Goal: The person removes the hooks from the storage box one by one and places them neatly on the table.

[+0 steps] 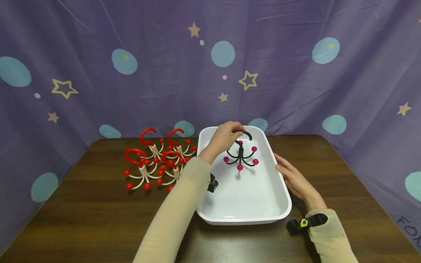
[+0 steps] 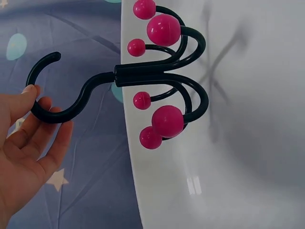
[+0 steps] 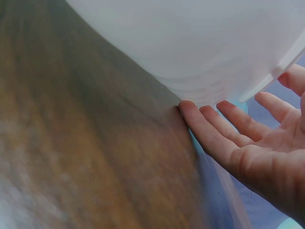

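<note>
My left hand (image 1: 223, 138) pinches the hook of a black multi-arm hanger (image 1: 241, 152) over the far part of a white tray (image 1: 245, 199). In the left wrist view, the thumb and fingers lie on the bend of the hook, and the curved arms end in pink balls (image 2: 163, 29). The hanger's shadow falls on the tray floor. My right hand (image 1: 296, 179) is at the tray's right side, fingers extended. From the right wrist view, its fingertips (image 3: 188, 106) are right at the tray's outer wall and rim.
Several cream hangers with red hooks and red balls (image 1: 144, 171) stand grouped on the brown wooden table (image 1: 92, 215), left of the tray. A purple curtain (image 1: 158, 73) with stars and dots hangs behind the table.
</note>
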A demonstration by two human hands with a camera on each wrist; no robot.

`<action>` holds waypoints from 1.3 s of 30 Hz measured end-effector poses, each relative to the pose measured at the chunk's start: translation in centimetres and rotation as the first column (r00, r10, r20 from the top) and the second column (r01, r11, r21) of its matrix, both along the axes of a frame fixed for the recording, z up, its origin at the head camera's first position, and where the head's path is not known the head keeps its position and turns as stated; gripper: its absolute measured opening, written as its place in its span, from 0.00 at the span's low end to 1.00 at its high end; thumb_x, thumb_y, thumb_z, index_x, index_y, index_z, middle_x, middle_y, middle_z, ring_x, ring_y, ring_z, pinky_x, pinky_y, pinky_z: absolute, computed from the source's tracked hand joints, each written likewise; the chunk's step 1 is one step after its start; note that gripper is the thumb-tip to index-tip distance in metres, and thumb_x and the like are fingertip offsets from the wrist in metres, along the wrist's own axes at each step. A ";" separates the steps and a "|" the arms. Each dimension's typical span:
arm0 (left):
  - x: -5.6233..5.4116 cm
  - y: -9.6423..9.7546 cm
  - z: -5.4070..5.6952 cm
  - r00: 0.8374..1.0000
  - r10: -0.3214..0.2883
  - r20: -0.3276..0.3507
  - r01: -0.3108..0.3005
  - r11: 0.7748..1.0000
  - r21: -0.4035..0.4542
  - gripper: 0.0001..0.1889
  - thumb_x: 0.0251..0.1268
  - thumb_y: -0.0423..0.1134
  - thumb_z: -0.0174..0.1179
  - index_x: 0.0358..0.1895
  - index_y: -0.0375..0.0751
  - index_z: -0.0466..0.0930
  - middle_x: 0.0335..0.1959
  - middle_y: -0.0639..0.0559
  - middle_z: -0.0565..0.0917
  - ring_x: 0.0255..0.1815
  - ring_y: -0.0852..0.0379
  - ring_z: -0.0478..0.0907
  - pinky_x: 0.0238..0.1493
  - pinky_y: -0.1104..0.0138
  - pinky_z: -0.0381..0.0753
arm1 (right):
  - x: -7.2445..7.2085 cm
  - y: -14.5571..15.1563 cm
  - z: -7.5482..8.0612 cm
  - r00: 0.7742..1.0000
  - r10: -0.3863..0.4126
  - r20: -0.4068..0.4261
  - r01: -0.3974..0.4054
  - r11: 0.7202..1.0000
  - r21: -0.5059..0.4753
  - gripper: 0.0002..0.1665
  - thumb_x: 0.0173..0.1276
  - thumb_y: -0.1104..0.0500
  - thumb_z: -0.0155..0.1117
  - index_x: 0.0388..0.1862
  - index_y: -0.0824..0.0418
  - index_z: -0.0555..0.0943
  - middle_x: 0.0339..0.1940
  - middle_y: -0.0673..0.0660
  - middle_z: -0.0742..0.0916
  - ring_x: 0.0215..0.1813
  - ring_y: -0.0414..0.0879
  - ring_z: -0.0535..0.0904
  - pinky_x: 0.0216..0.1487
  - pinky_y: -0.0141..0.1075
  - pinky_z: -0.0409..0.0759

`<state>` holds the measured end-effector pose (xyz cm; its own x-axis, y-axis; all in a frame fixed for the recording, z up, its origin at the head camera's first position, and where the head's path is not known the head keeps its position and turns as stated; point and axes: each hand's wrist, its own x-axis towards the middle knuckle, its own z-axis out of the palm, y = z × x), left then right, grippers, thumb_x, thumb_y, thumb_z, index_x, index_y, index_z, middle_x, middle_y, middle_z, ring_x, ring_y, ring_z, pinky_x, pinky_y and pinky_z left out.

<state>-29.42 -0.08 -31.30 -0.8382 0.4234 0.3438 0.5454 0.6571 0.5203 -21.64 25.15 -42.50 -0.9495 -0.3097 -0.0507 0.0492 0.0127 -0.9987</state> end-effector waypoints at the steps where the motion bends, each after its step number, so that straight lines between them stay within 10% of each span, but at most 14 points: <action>1: 0.1 -0.1 0.2 1.000 -0.001 -0.001 0.001 1.000 -0.001 0.08 0.63 0.39 0.56 0.43 0.47 0.81 0.39 0.53 0.80 0.41 0.59 0.75 0.45 0.68 0.73 | 0.0 0.0 0.0 1.000 -0.002 0.001 0.002 1.000 0.000 0.35 0.73 0.52 0.42 0.73 0.54 0.44 0.66 0.65 0.62 0.52 0.39 0.75 0.46 0.39 0.78; 39: 4.8 -7.2 5.9 0.984 -0.053 -0.167 0.071 0.992 0.102 0.08 0.63 0.39 0.55 0.43 0.45 0.81 0.36 0.54 0.78 0.33 0.60 0.73 0.36 0.68 0.74 | 0.2 0.0 0.2 1.000 0.013 -0.008 -0.013 1.000 -0.006 0.35 0.74 0.53 0.42 0.73 0.56 0.43 0.62 0.60 0.66 0.51 0.39 0.74 0.45 0.38 0.77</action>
